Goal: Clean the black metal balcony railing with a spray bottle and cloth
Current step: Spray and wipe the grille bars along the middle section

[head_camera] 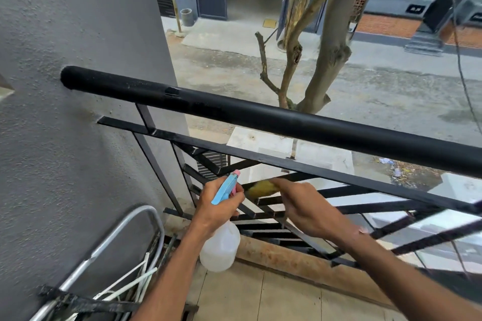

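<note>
Honestly nothing readable here. The spray bottle (220, 245) under the left-hand fingers (229, 197) had no label showing, and the dark plaque (415, 9) on the wall across the street, way beyond the fingers, was too blurry to make out.

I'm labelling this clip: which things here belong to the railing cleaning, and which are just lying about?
In use:
black metal balcony railing
clear plastic spray bottle with blue trigger, held by left hand
yellow cloth, held by right hand

Lying about:
folded silver metal rack
</note>
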Motion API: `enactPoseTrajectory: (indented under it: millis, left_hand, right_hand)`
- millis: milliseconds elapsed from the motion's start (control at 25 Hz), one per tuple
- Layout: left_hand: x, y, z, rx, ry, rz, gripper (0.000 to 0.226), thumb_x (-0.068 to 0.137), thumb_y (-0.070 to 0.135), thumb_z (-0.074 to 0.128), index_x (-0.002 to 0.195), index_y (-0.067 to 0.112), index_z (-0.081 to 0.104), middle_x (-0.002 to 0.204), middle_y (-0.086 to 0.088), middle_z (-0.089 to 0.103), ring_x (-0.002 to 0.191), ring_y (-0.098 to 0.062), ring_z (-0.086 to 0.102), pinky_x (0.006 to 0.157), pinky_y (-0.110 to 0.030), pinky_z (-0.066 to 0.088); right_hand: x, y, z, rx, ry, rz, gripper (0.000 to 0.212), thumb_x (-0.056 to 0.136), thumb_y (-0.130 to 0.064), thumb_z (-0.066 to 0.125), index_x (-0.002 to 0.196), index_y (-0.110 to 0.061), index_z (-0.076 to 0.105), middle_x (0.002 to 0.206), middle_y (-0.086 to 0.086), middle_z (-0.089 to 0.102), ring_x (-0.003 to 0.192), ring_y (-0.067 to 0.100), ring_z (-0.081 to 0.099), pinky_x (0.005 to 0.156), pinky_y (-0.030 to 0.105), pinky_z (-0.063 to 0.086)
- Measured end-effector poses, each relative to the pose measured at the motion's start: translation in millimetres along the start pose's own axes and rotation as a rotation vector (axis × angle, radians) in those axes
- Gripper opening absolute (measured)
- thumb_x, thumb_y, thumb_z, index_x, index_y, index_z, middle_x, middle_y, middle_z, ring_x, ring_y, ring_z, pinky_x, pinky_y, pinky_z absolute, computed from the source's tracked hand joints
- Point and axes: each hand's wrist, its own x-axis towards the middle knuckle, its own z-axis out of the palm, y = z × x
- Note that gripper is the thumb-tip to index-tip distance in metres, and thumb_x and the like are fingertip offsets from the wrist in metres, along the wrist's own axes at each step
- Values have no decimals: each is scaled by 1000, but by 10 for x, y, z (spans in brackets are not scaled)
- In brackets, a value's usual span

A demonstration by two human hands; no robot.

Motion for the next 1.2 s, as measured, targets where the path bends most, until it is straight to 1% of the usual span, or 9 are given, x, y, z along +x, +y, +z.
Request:
enactPoseTrajectory:
  millis: [160, 280, 360, 440, 480, 560, 680, 920, 1200]
  left_hand:
    - [-57, 117, 137, 2, -10, 21, 8, 91, 8, 73, 92, 16, 70, 92, -15, 65, 83, -21, 66, 65, -31, 63]
    - [-89, 194, 173, -12, -18, 23, 6, 89, 3, 72, 87, 9, 70, 83, -10, 64, 78, -19, 63, 63, -30, 61]
    - [-114, 243, 167, -21, -20, 26, 8, 89, 2, 71, 84, 9, 69, 82, -11, 64, 78, -19, 64, 62, -29, 59]
    - [-125, 278, 143, -12, -6, 34, 9, 90, 3, 70, 84, 10, 69, 89, -19, 65, 81, -21, 65, 63, -29, 60]
    - [-127, 291, 123, -11, 4, 37, 8, 91, 4, 70, 85, 11, 69, 93, -22, 65, 82, -21, 66, 63, -30, 61]
    - [-135, 292, 86, -6, 24, 45, 7, 91, 6, 70, 87, 11, 70, 96, -23, 66, 82, -21, 65, 63, -29, 60]
    - [-155, 246, -41, -31, 45, 35, 8, 91, 5, 70, 85, 11, 70, 89, -20, 66, 81, -22, 66, 61, -27, 58]
    - [-169, 66, -459, -50, 135, 16, 2, 89, 8, 71, 88, 9, 70, 88, -23, 67, 77, -22, 67, 61, -28, 59]
    - [-70, -135, -833, -114, 233, -45, 24, 92, 15, 74, 113, 7, 67, 104, -21, 67, 94, -31, 70, 60, -25, 56]
  right_hand:
    - [-389, 208, -163, 1090, 134, 572, 23, 104, -14, 50, 115, -6, 69, 108, 14, 72, 101, 27, 67, 75, 35, 59]
    - [-501, 246, -385, 1344, 368, 612, 18, 99, -15, 61, 108, -1, 67, 99, 16, 71, 92, 28, 66, 83, 47, 58]
    - [-485, 244, -418, 918, 518, 507, 18, 101, -19, 59, 112, -7, 68, 92, 4, 68, 83, 19, 63, 83, 46, 56]
    - [-302, 233, -297, 334, 596, 300, 28, 104, -12, 49, 129, -14, 60, 106, 1, 65, 82, 16, 63, 82, 42, 58]
    - [-151, 246, -165, 121, 575, 223, 40, 101, -4, 45, 139, -16, 50, 123, 5, 59, 97, 21, 63, 92, 42, 56]
    - [205, 266, 211, -131, 478, 202, 61, 91, 2, 44, 150, -11, 31, 153, 20, 34, 139, 37, 39, 121, 50, 27]
    - [617, 26, 637, -265, 421, 223, 64, 93, -8, 45, 153, 1, 23, 160, 29, 18, 151, 43, 12, 124, 50, -1]
    - [1342, -645, 857, -357, 237, -49, 62, 104, -26, 42, 155, -4, 14, 161, 25, 17, 151, 42, 13, 124, 50, 7]
    - [2064, -1250, 938, -493, 33, -370, 67, 104, -16, 45, 159, -7, 9, 167, 16, 7, 154, 35, 7, 124, 45, 10]
